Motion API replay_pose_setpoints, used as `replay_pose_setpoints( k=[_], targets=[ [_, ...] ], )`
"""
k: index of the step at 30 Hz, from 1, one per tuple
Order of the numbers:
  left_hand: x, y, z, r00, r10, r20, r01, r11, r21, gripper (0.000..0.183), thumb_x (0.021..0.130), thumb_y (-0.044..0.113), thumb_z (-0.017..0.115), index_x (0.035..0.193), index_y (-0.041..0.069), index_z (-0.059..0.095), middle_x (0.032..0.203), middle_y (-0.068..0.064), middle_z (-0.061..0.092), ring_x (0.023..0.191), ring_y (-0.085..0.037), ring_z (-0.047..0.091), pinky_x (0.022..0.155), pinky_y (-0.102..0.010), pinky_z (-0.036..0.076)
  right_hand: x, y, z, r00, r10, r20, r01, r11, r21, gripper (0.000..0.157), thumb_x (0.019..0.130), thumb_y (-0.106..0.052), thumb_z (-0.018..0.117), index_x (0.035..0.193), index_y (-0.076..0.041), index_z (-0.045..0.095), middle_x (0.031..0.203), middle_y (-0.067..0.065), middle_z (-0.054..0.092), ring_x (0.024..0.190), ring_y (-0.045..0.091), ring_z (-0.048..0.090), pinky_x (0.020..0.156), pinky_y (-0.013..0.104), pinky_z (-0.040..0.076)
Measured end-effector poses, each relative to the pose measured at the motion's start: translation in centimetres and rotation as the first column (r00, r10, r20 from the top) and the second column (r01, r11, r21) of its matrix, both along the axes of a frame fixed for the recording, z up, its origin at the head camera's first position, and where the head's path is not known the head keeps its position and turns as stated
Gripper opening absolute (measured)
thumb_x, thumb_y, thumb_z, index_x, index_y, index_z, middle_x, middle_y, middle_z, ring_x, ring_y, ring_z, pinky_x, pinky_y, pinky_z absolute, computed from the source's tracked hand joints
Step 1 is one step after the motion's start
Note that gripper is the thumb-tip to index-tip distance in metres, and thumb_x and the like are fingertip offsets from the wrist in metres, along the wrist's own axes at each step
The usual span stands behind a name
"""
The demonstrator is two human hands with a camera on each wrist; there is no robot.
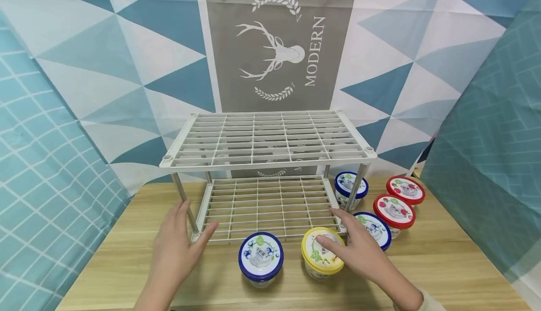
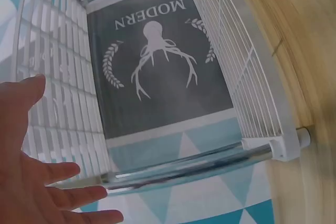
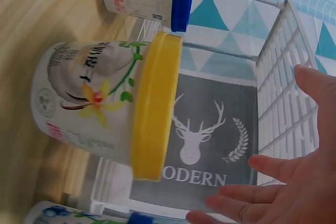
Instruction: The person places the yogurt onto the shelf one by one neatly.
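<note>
A white two-tier wire rack [image 1: 270, 164] with metal posts stands on the wooden table. My left hand [image 1: 173, 245] is beside its front left post [image 1: 184, 203], fingers extended and thumb apart, holding nothing. My right hand [image 1: 359, 250] is near the front right post, its thumb over the edge of a yellow-lidded tub [image 1: 323, 252]. In the right wrist view its fingers [image 3: 273, 169] are spread and free of the tub. Whether either hand touches the rack is unclear. A blue-lidded tub [image 1: 260, 257] stands left of the yellow one, in front of the rack.
Right of the rack stand two more blue-lidded tubs, the rear one [image 1: 351, 184] behind the post and the front one [image 1: 374, 230] partly behind my right hand. Two red-lidded tubs [image 1: 395, 211] are farther right. Patterned cloth [image 1: 169, 43] hangs behind and at both sides.
</note>
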State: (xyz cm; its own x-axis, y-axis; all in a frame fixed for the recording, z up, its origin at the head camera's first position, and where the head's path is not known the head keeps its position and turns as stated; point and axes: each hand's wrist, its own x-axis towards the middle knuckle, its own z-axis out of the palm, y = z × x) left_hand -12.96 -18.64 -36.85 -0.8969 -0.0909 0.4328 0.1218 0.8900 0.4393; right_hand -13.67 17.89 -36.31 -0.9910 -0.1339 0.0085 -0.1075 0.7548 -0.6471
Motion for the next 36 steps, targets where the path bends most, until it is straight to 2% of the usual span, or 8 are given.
replay_pose_setpoints(
  k=[7,11,17,23,30,36],
  targets=[
    [-0.3,-1.2,-0.2,1.0,0.01,-0.01,-0.009,0.993,0.119,0.083,0.095,0.039,0.074,0.15,-0.011,0.037,0.145,-0.04,0.045,0.132,-0.058,0.043,0.106,-0.071,0.036,0.1,1.1,-0.8,0.998,-0.01,0.065,0.018,0.992,-0.126,0.078,0.097,-0.051,0.067,0.156,-0.008,0.04,0.158,0.026,0.042,0.142,0.048,0.044,0.107,0.06,0.045],
    [-0.5,-1.7,-0.2,1.0,0.013,-0.006,-0.011,0.981,0.191,0.084,0.096,0.037,0.073,0.152,-0.011,0.033,0.147,-0.04,0.042,0.135,-0.058,0.04,0.109,-0.07,0.033,0.0,1.5,-1.2,0.993,-0.016,0.121,0.039,0.98,-0.195,0.077,0.098,-0.048,0.068,0.157,-0.008,0.038,0.159,0.024,0.042,0.143,0.045,0.043,0.109,0.056,0.045],
    [-1.0,-2.4,-0.7,1.0,-0.01,0.002,0.009,0.942,0.336,0.084,0.099,0.031,0.07,0.159,-0.004,0.023,0.152,-0.038,0.036,0.138,-0.057,0.036,0.107,-0.072,0.033,0.3,2.3,-2.1,0.982,-0.009,0.188,0.066,0.953,-0.296,0.076,0.098,-0.043,0.068,0.156,-0.006,0.036,0.16,0.022,0.04,0.146,0.044,0.04,0.111,0.053,0.044],
    [-1.5,-3.0,-0.9,1.0,-0.026,0.004,0.022,0.894,0.448,0.087,0.1,0.023,0.069,0.164,0.004,0.013,0.154,-0.037,0.034,0.139,-0.059,0.036,0.099,-0.076,0.039,0.5,2.5,-3.1,0.976,-0.014,0.215,0.085,0.942,-0.325,0.077,0.097,-0.041,0.07,0.155,-0.003,0.037,0.158,0.023,0.043,0.144,0.044,0.042,0.111,0.054,0.044],
    [-2.4,-3.2,-1.3,0.999,-0.047,-0.01,0.045,0.867,0.497,0.084,0.099,0.019,0.069,0.162,0.002,0.016,0.153,-0.034,0.038,0.14,-0.057,0.037,0.1,-0.074,0.04,1.0,2.7,-4.4,0.976,-0.007,0.219,0.095,0.915,-0.393,0.08,0.095,-0.033,0.075,0.155,-0.001,0.034,0.157,0.027,0.042,0.143,0.046,0.043,0.109,0.051,0.047],
    [-3.3,-3.3,-1.9,0.998,-0.064,-0.023,0.067,0.849,0.523,0.081,0.1,0.016,0.067,0.162,0.001,0.016,0.151,-0.035,0.039,0.138,-0.057,0.039,0.099,-0.074,0.041,1.2,2.8,-5.7,0.984,0.037,0.173,0.041,0.903,-0.429,0.086,0.09,-0.022,0.081,0.154,0.006,0.032,0.153,0.034,0.042,0.139,0.049,0.046,0.103,0.048,0.052]
  ],
)
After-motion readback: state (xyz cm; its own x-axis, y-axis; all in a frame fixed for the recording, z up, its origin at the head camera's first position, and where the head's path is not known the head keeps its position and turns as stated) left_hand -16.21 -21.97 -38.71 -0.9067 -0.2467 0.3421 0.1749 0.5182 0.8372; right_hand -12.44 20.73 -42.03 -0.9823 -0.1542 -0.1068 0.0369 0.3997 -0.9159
